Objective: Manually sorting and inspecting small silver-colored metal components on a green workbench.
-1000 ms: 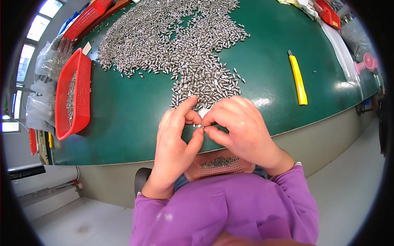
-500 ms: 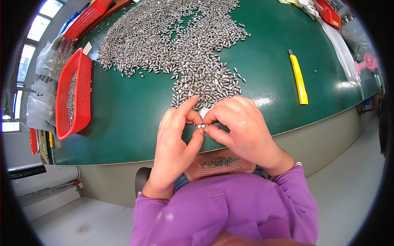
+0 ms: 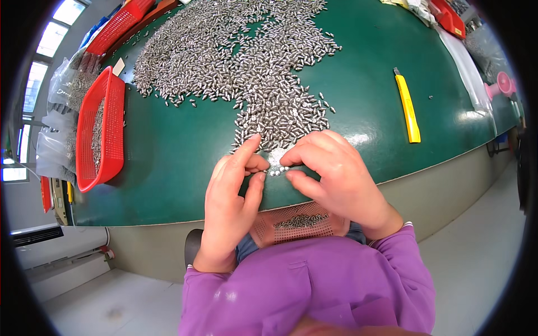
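Observation:
Several small shiny metal parts (image 3: 277,173) stand in a short row on the green tabletop close to its front edge. My left hand (image 3: 231,187) is just left of the row, thumb and fingers parted, with one finger stretched toward the pile. On the other side, my right hand (image 3: 333,171) has its thumb and forefinger apart around the row's right end. Neither hand visibly grips a part. Just beyond my fingertips begins a large pile of pointed metal parts (image 3: 274,106), spreading far across the table.
On my lap, below the edge, sits a pink mesh basket (image 3: 269,229) holding similar parts. A red basket (image 3: 116,129) with more parts stands at the left, beside clear bags (image 3: 59,137). At the right lie a yellow utility knife (image 3: 408,109) and a pink object (image 3: 501,85).
My hands have moved apart, the left one shifting left and the right one slightly right. The short row of parts between them is now more exposed.

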Tool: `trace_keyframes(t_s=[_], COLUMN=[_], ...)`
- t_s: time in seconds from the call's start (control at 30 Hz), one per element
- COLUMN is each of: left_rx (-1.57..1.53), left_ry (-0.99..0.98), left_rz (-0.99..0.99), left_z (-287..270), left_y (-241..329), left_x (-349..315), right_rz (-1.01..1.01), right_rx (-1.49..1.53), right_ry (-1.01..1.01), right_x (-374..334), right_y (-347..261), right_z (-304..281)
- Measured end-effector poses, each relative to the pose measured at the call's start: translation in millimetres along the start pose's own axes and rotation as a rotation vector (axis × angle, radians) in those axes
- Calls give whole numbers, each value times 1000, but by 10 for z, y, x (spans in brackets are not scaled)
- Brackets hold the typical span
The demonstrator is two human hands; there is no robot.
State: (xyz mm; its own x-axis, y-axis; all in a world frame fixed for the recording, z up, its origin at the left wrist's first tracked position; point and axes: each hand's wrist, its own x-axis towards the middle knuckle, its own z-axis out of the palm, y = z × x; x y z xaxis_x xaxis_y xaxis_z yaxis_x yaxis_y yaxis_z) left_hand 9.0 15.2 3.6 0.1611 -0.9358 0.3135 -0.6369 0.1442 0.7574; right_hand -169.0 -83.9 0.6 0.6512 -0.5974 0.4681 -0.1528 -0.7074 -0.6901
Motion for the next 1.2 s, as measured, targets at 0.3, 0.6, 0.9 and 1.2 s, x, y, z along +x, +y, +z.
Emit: trace_keyframes(t_s=[0.3, 0.6, 0.9, 1.2], left_rx=[16, -173, -27, -23], left_ry=[26, 79, -29, -29], left_rz=[15, -53, -25, -42], left_z=[3, -2, -14, -24], left_y=[-39, -71, 16, 40], left_x=[-26, -73, 2, -10], right_rz=[18, 31, 20, 22], right_rx=[21, 25, 8, 4], right_ry=[1, -6, -2, -18], right_x=[3, 3, -6, -6], right_y=[-22, -34, -9, -29], right_z=[-13, -27, -7, -20])
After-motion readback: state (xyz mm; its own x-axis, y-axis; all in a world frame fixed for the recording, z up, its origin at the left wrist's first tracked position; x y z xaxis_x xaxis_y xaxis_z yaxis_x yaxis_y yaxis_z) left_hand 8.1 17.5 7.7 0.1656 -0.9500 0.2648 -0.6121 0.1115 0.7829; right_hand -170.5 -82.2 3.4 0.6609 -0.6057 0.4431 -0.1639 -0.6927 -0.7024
